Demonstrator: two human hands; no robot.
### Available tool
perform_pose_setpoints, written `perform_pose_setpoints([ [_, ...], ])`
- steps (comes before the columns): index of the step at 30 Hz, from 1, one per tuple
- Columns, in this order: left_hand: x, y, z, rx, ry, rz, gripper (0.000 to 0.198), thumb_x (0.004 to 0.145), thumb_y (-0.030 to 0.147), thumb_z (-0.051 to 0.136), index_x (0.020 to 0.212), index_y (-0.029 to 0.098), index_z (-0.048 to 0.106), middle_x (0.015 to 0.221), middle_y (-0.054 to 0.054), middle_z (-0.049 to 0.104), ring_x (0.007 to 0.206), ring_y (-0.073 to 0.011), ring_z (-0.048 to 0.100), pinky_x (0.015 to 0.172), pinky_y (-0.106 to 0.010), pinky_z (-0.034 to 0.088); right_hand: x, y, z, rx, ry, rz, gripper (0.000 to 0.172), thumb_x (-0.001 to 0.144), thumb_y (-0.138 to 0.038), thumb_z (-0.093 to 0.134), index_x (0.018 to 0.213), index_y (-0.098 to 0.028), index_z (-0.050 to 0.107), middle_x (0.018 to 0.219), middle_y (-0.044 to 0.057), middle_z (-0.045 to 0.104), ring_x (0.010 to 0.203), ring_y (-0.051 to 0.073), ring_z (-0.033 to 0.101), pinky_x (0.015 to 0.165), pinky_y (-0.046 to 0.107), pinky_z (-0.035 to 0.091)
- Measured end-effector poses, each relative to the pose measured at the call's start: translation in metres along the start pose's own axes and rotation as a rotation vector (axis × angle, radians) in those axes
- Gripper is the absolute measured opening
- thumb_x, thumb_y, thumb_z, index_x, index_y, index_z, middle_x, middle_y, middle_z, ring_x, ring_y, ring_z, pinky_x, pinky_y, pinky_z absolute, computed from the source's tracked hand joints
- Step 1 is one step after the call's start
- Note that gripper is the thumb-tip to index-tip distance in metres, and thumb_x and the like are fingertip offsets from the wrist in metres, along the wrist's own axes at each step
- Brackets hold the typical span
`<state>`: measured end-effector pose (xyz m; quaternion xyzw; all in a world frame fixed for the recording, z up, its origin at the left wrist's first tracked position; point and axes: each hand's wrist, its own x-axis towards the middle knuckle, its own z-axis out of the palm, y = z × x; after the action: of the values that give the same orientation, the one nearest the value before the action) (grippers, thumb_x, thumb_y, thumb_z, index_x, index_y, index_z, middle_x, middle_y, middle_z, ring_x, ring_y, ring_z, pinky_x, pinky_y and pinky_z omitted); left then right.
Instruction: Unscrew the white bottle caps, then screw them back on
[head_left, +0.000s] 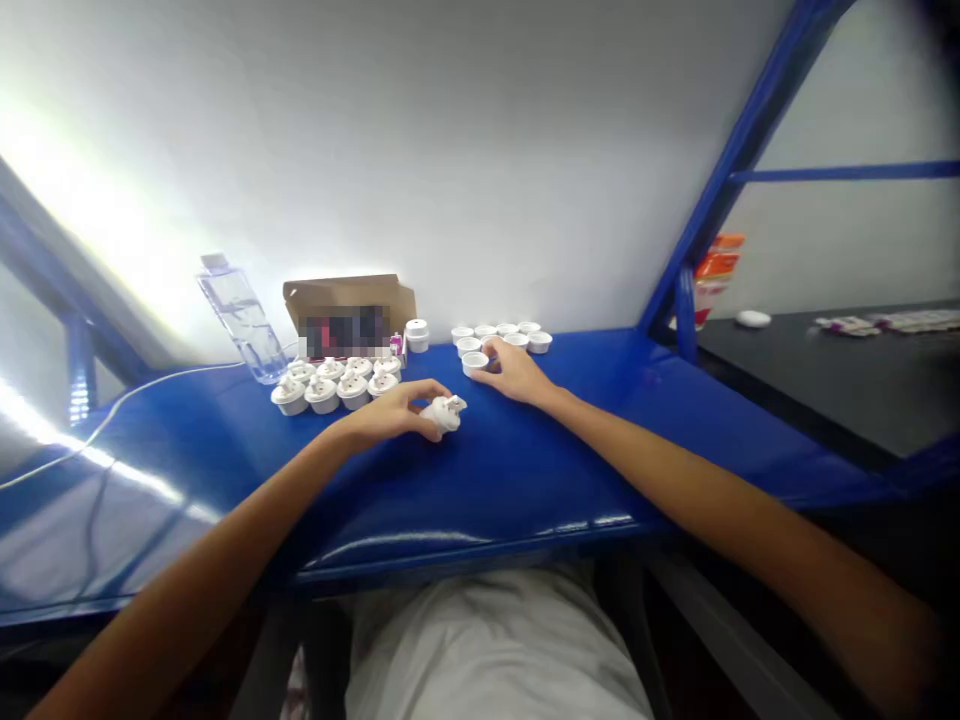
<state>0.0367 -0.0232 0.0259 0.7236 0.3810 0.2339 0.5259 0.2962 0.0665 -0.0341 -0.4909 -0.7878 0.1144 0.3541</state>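
Note:
My left hand (pixel 409 407) is closed around a white plug adapter (pixel 444 413), tilted so that its prongs point to the right, just above the blue table. To the right and further back, my right hand (pixel 517 371) pinches the edge of a small round white cup (pixel 474 364) between thumb and fingers. This cup sits at the front of a group of similar white cups (pixel 485 331), some partly hidden by the hand. Left of my left hand stand several white cups topped with pronged plug parts (pixel 352 388), set in two rows.
Behind the rows are an open cardboard box (pixel 345 292) and a white cylindrical piece (pixel 417 335). A clear bottle (pixel 244 325) leans in view at left, near a white cable (pixel 124 397). Blue frame bars (pixel 686 315) bound the blue table (pixel 480 490) at right, beside a dark surface (pixel 832 380).

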Motion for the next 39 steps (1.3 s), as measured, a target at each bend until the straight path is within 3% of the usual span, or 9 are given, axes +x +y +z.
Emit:
perform_pose_setpoints([
  [6,-0.004,0.004,0.000,0.265,-0.033,0.051,0.044,0.062,0.024,0.079,0.101,0.022,0.059,0.089,0.002,0.063,0.081,-0.0173,0.059,0.071,-0.027,0.045,0.001,-0.001,-0.002,-0.001,0.004,0.011,0.035,0.082,-0.044,0.070,0.103,-0.020,0.055,0.101,0.005,0.067,0.082,0.020,0.064,0.073,0.033,0.049],
  [13,-0.006,0.006,-0.005,0.522,-0.066,0.108,0.044,0.066,0.026,0.074,0.107,0.022,0.058,0.099,0.000,0.063,0.087,-0.0192,0.058,0.077,-0.028,0.044,0.003,0.001,-0.006,-0.126,0.025,0.059,0.040,0.077,-0.046,0.071,0.103,-0.021,0.054,0.097,0.005,0.068,0.084,0.022,0.063,0.071,0.032,0.047],
  [19,-0.006,0.006,-0.006,0.579,-0.071,0.119,0.045,0.067,0.029,0.073,0.109,0.022,0.058,0.101,-0.001,0.064,0.089,-0.0201,0.059,0.078,-0.028,0.043,0.004,-0.002,-0.015,-0.292,0.029,0.210,0.040,0.073,-0.051,0.070,0.098,-0.023,0.053,0.097,0.009,0.070,0.083,0.029,0.065,0.067,0.036,0.046],
  [27,-0.007,0.007,-0.006,0.598,-0.078,0.127,0.045,0.068,0.031,0.074,0.110,0.023,0.058,0.102,-0.001,0.065,0.089,-0.0204,0.059,0.077,-0.028,0.042,0.003,-0.005,-0.023,-0.363,0.008,0.305,0.062,0.072,-0.054,0.071,0.120,-0.021,0.049,0.108,0.017,0.071,0.094,0.040,0.068,0.073,0.045,0.050],
  [32,-0.013,0.013,-0.012,0.685,-0.082,0.087,0.044,0.068,0.034,0.074,0.109,0.025,0.059,0.092,0.001,0.065,0.078,-0.0191,0.058,0.069,-0.027,0.038,0.001,-0.010,-0.025,-0.349,0.088,0.214,0.056,0.073,-0.054,0.070,0.114,-0.022,0.051,0.115,0.016,0.068,0.095,0.036,0.067,0.075,0.043,0.050],
  [36,-0.023,0.020,-0.026,0.849,-0.029,-0.039,0.046,0.065,0.038,0.077,0.106,0.025,0.060,0.080,0.001,0.064,0.070,-0.0203,0.056,0.063,-0.027,0.035,0.010,-0.023,-0.017,-0.344,0.130,-0.003,0.047,0.079,-0.048,0.066,0.114,-0.020,0.052,0.115,0.014,0.065,0.097,0.032,0.064,0.080,0.042,0.050],
  [39,-0.032,0.024,-0.042,0.961,0.048,-0.169,0.051,0.061,0.042,0.080,0.105,0.025,0.062,0.076,0.000,0.064,0.067,-0.0217,0.056,0.062,-0.029,0.034,0.032,-0.039,-0.004,-0.389,0.128,-0.147,0.036,0.084,-0.035,0.062,0.114,-0.018,0.055,0.115,0.016,0.065,0.104,0.033,0.062,0.088,0.044,0.050],
])
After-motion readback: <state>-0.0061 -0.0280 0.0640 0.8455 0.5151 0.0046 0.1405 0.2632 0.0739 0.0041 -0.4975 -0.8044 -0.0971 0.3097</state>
